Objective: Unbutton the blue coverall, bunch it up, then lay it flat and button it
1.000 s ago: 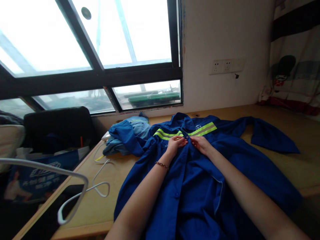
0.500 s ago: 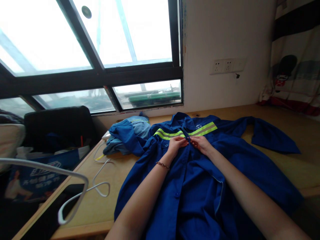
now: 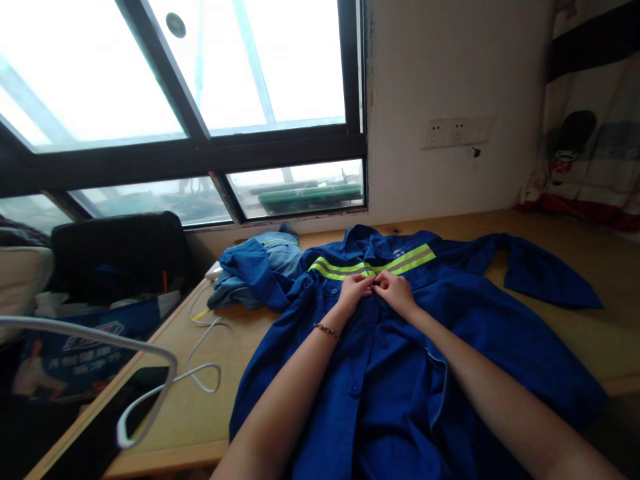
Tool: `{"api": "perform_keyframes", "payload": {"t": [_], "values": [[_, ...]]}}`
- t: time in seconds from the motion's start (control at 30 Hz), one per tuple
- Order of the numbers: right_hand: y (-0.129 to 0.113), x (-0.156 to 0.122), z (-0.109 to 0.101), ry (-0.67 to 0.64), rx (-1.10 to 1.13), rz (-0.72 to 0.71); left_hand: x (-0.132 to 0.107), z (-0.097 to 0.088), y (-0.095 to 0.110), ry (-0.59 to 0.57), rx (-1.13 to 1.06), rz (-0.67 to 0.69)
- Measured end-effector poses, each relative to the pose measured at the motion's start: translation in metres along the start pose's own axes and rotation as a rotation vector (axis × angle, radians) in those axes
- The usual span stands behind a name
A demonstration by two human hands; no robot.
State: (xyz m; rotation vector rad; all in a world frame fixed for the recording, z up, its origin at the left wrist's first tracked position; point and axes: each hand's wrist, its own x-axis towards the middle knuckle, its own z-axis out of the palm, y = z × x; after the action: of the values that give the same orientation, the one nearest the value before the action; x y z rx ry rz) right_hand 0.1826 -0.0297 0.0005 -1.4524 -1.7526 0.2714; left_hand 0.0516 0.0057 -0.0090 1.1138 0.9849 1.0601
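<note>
A dark blue work jacket [image 3: 345, 360] with yellow-and-grey reflective strips lies front up, its collar toward the wall. My left hand [image 3: 354, 291], a beaded bracelet on its wrist, pinches the front placket just below the strip. Close beside it, fingertips nearly touching, my right hand [image 3: 395, 291] pinches the same edge of the jacket. Whatever small part sits between the fingertips is hidden. Lower on the placket a button [image 3: 355, 389] shows.
The jacket rests on a wooden table [image 3: 200, 413]. Folded blue clothes [image 3: 277, 257] lie at its back left, near a white cable [image 3: 173, 360]. A black chair [image 3: 120, 253] and a printed bag [image 3: 95, 343] stand left. Wall sockets [image 3: 455, 132] are behind.
My right hand has turned and its fingers have curled in closer to the left hand at the placket. The placket edge now lies flatter; the left hand has barely shifted.
</note>
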Motion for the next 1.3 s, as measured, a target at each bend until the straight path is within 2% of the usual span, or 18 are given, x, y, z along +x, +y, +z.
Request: {"api": "perform_keyframes", "payload": {"t": [0.23,0.6,0.87,1.17,1.3], "values": [[-0.001,0.001,0.003,-0.019,0.126,-0.012,0.001,-0.005,0.002,-0.021,-0.229,-0.048],[0.005,0.004,0.005,-0.042,0.264,-0.011,0.002,-0.004,0.002,0.118,-0.323,-0.053],[0.004,0.003,0.005,-0.034,0.275,-0.071,0.004,-0.003,-0.001,0.155,-0.349,-0.022],[0.009,0.007,0.007,-0.085,0.324,-0.006,0.006,-0.004,-0.003,0.149,-0.334,0.031],[0.012,0.012,0.003,-0.071,0.390,0.152,0.009,-0.009,-0.006,0.061,-0.210,0.046]]}}
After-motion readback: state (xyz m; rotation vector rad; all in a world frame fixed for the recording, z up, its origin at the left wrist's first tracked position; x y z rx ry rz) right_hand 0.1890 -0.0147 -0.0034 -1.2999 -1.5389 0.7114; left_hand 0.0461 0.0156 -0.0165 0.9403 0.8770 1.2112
